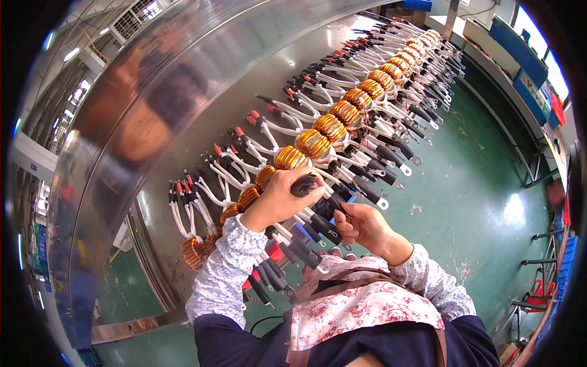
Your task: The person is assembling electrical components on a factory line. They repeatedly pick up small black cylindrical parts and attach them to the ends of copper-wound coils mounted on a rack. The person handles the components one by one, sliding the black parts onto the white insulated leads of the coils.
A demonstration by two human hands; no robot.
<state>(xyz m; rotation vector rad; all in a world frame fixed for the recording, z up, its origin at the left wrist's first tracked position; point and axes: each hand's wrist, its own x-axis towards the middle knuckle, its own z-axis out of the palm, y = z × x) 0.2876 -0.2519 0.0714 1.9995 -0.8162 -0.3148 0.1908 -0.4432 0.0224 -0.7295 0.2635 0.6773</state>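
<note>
A long row of toroidal coils [315, 144] wound with copper-coloured wire runs diagonally across a metal surface. White leads leave both sides of the coils. Over the nearer coils, my left hand [278, 199] is closed round a dark, rounded black thing [304, 185], whose kind I cannot make out. My right hand [370, 229] is closed too, its thumb and fingers pinching a black-sleeved cable end [335, 207] just right of the left hand. Beside both hands, more black-sleeved leads [367, 191] with metal ring lugs stick out over the edge.
Red and black lead tips [254, 116] lie along the far side of the row. A shiny metal panel [122, 140] curves along the left. Green floor [471, 202] stretches to the right, where a workbench [501, 73] and blue bins [565, 263] stand.
</note>
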